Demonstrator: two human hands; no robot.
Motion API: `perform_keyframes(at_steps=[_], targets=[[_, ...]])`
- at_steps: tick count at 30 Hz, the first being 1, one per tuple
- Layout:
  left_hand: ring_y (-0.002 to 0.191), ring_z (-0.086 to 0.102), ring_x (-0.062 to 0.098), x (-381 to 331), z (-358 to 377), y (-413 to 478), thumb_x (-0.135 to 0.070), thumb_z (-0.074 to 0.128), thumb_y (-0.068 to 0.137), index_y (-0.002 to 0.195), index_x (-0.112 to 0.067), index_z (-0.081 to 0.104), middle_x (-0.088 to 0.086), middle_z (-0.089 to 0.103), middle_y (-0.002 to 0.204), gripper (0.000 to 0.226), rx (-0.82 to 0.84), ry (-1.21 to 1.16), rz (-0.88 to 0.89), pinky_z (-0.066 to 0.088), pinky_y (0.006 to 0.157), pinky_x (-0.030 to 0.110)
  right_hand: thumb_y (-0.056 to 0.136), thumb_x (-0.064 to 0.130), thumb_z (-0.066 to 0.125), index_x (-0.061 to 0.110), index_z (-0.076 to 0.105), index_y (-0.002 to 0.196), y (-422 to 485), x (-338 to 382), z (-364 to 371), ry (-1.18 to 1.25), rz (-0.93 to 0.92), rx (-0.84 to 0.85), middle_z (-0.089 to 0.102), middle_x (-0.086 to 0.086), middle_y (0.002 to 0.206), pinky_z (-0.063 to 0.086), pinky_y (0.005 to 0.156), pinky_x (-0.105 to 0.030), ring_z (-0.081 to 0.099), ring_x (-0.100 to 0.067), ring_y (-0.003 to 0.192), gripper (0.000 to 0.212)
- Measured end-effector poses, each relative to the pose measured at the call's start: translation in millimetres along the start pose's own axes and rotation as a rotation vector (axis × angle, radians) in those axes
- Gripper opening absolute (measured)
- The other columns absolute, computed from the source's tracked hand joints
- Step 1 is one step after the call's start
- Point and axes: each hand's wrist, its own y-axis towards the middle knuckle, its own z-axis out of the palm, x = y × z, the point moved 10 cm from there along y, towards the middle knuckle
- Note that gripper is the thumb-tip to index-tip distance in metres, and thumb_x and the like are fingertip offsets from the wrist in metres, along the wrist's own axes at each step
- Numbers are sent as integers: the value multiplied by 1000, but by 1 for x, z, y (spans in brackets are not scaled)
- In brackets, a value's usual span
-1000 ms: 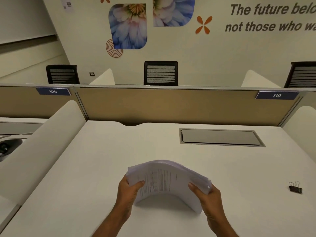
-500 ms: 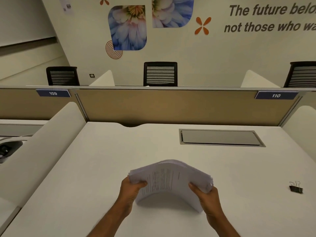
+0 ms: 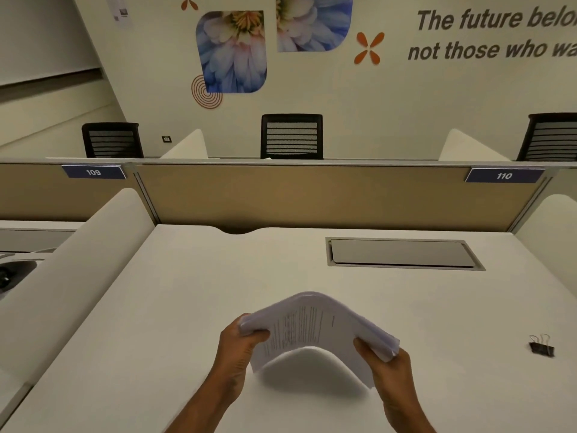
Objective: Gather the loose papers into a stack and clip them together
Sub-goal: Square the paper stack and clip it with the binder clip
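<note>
Both the left hand [image 3: 239, 348] and right hand [image 3: 385, 367] grip the arched white printed paper stack [image 3: 312, 326], which wants flattening and edge-tapping on the white desk [image 3: 187, 307] before reaching for the black metal binder clip [image 3: 541, 346].

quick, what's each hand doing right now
Left hand: closed, gripping the left end of the paper stack.
Right hand: closed, gripping the right end of the same stack, which bows upward between them.

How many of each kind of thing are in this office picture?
Black mesh-backed office chairs: 3
Blue desk number signs: 2
Bent stack of white printed papers: 1
Small black metal binder clip: 1
Total: 7
</note>
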Motion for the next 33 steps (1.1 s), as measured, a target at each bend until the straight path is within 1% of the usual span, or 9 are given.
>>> perform_keyframes(at_steps=[8, 14, 18, 21, 23, 26, 28, 31, 33], targets=[[100, 63, 22, 1, 10, 8, 10, 71, 80, 101, -31, 66, 1, 73, 104, 46, 11, 0, -33, 53, 77, 31, 83, 14, 80, 26, 72, 105, -1, -3, 8, -14, 41, 89, 80, 8, 90, 55, 80, -31, 72, -16, 94, 26], [105, 65, 26, 10, -2, 15, 7, 73, 79, 112, -20, 68, 6, 75, 107, 43, -19, 9, -71, 52, 77, 31, 81, 14, 83, 17, 76, 106, 6, -3, 0, -26, 52, 94, 81, 5, 88, 56, 76, -31, 74, -19, 87, 27], [101, 66, 22, 24, 10, 13, 14, 75, 73, 115, -17, 65, 7, 74, 106, 53, 31, 28, -112, 55, 77, 30, 82, 16, 83, 32, 73, 111, 1, -4, 17, -70, 21, 193, 80, 12, 101, 57, 87, -31, 74, -6, 95, 35], [97, 66, 24, 24, 1, 19, 10, 74, 75, 108, -14, 69, 8, 76, 101, 41, -20, 16, -126, 52, 74, 32, 85, 16, 80, 30, 75, 115, 5, -1, 14, -95, 7, 184, 78, 18, 103, 56, 90, -33, 72, -2, 98, 34], [100, 67, 24, 25, -5, 23, 7, 74, 76, 105, -16, 72, 6, 77, 101, 37, -19, 43, -120, 51, 75, 31, 83, 16, 82, 20, 76, 113, 13, -8, 1, -93, 36, 125, 81, 11, 96, 58, 86, -37, 74, -12, 96, 31], [103, 67, 26, 35, 9, 22, 11, 75, 74, 109, -13, 71, 7, 77, 102, 42, 45, 66, -160, 54, 77, 31, 80, 8, 83, 22, 75, 107, 13, -16, 4, -89, 56, 113, 82, 8, 89, 59, 70, -21, 76, -11, 87, 31], [103, 68, 32, 33, 17, 22, 10, 75, 74, 104, -12, 71, 10, 77, 102, 38, 27, 38, -155, 55, 83, 38, 81, 8, 82, 22, 75, 104, 12, -17, 9, -85, 64, 101, 82, 4, 87, 56, 63, -19, 75, -12, 79, 28], [94, 70, 32, 20, 12, 27, -2, 80, 59, 98, -13, 75, 13, 79, 95, 40, -25, -29, -84, 53, 85, 43, 80, 8, 83, 12, 77, 95, 17, -9, -2, -30, 47, 15, 79, 4, 71, 55, 67, -32, 70, -23, 71, 17], [89, 72, 26, 20, 12, 28, -5, 81, 53, 99, -15, 77, 7, 81, 93, 47, -14, -35, -66, 54, 81, 40, 78, 6, 84, 20, 76, 96, 20, -5, -7, -26, 16, 11, 81, 9, 78, 57, 72, -31, 75, -19, 78, 24]])
